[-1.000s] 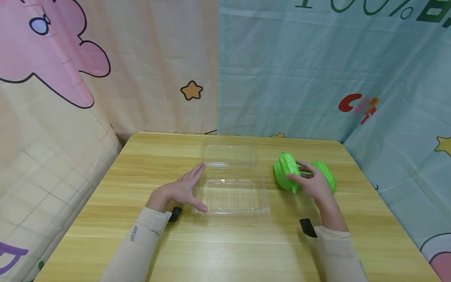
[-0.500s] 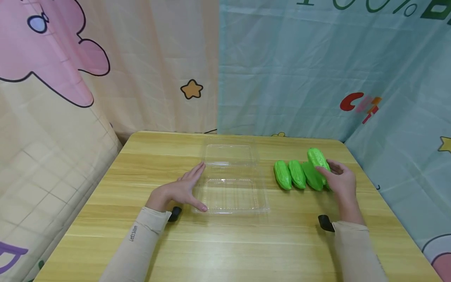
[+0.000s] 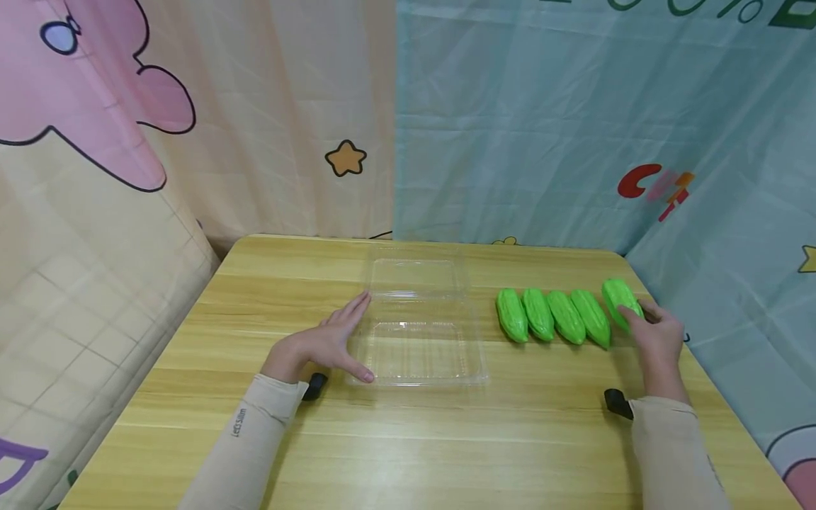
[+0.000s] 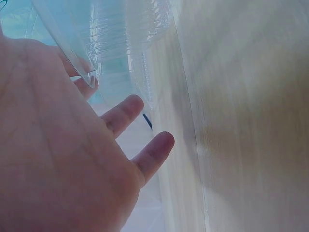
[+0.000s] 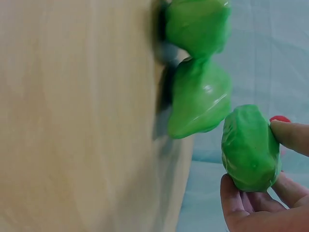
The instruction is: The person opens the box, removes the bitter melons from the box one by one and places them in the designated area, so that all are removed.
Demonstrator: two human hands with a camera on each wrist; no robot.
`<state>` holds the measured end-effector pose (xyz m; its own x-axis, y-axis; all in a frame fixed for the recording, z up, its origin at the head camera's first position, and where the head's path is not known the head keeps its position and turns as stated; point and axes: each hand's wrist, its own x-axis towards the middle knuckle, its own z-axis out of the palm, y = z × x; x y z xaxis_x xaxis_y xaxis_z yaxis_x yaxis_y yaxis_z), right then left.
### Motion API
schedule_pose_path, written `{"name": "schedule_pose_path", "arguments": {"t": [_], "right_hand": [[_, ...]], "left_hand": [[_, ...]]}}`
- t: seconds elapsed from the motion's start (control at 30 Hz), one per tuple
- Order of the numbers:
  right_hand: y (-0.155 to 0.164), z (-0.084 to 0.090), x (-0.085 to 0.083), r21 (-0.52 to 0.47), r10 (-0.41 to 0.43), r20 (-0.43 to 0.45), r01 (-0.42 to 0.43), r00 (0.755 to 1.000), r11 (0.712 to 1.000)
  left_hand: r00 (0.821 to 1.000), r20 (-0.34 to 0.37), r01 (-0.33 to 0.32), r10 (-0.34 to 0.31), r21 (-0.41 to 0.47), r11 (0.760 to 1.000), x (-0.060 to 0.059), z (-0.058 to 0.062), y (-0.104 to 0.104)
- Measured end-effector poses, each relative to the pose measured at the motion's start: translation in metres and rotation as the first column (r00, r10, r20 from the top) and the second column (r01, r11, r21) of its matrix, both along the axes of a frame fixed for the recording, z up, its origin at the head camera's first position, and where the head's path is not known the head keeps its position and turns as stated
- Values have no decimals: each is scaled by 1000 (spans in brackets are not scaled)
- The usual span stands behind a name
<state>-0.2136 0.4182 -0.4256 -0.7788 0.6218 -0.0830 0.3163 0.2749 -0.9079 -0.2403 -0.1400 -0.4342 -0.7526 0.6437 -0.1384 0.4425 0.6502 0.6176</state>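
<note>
My right hand (image 3: 659,347) grips a green bitter melon (image 3: 620,301) at the right side of the table. In the right wrist view, that bitter melon (image 5: 251,150) sits between the thumb and fingers, apart from the others. Several more bitter melons (image 3: 564,316) lie side by side in a row to its left. A clear plastic clamshell box (image 3: 417,382) lies with its lid folded back toward the far edge. My left hand (image 3: 319,350) rests at the box's left side with fingers spread and straight. In the left wrist view, some of its fingers (image 4: 123,116) are partly behind the clear plastic.
The wooden table (image 3: 446,453) ends at a back edge against printed curtains (image 3: 510,142). A black wrist strap piece (image 3: 617,404) shows by the right sleeve, another (image 3: 315,387) by the left one.
The right hand has moved rightward along the bitter melons, which went from bunched together to a spaced row. It now holds the one at the right end. The left hand and the box have stayed put.
</note>
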Motion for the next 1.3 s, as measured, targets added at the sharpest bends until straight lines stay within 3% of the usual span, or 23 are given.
{"name": "schedule_pose_path", "arguments": {"t": [0.3,0.7,1.0,1.3], "right_hand": [[7,-19,-6,30,48,73,-51,996,998],[15,-25,-8,102,158,142,-174,977,979],[20,-24,-4,50,173,160,-183,972,982],[24,-20,2,-3,129,163,-131,978,991]], "left_hand": [[1000,0,-5,5,-1,1000,2,-2,-4],[1000,0,-2,2,1,1000,4,-3,-3],[1000,6,0,0,4,1000,4,-2,-2],[1000,10,5,-5,-2,1000,2,-2,0]]}}
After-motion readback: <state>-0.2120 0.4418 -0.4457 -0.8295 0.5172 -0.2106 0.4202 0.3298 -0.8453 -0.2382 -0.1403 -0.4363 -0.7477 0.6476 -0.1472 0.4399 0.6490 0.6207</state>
